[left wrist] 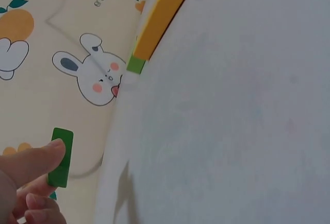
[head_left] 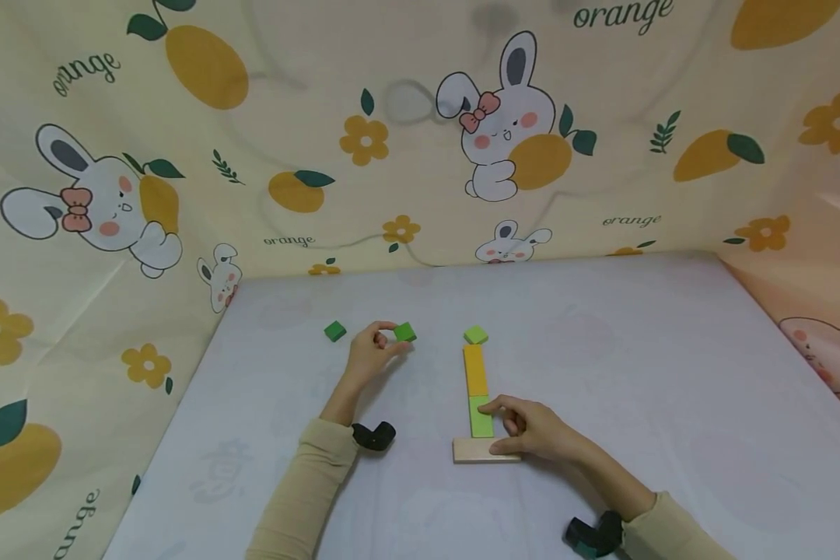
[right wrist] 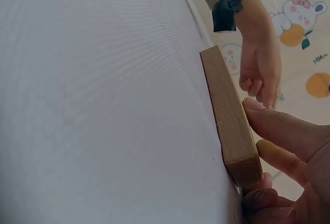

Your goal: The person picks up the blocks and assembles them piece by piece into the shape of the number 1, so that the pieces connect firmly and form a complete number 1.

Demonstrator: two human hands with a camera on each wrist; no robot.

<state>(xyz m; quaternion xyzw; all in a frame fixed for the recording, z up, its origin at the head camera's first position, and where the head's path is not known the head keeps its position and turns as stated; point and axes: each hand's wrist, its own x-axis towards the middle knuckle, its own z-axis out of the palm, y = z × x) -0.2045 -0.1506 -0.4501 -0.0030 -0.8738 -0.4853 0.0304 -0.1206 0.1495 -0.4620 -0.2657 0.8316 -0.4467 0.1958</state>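
My left hand [head_left: 372, 354] pinches a small green block [head_left: 405, 332] between thumb and fingers; the left wrist view shows the thumb across that green block [left wrist: 63, 157]. At the right, my right hand [head_left: 535, 428] touches a light green rectangular block [head_left: 481, 420] with a fingertip, while its thumb rests on a plain wooden block [head_left: 470, 451]. These two blocks meet end to side, and a yellow block [head_left: 475, 369] continues the row away from me. Beyond the yellow block lies a light green square block [head_left: 476, 334]. The right wrist view shows the wooden block [right wrist: 227, 110] flat on the table.
A dark green block [head_left: 334, 330] lies left of my left hand. White cloth covers the table [head_left: 602, 334]. Behind and at the sides rises a printed curtain [head_left: 392, 70] with rabbits and oranges. Each wrist carries a black strap device [head_left: 374, 436].
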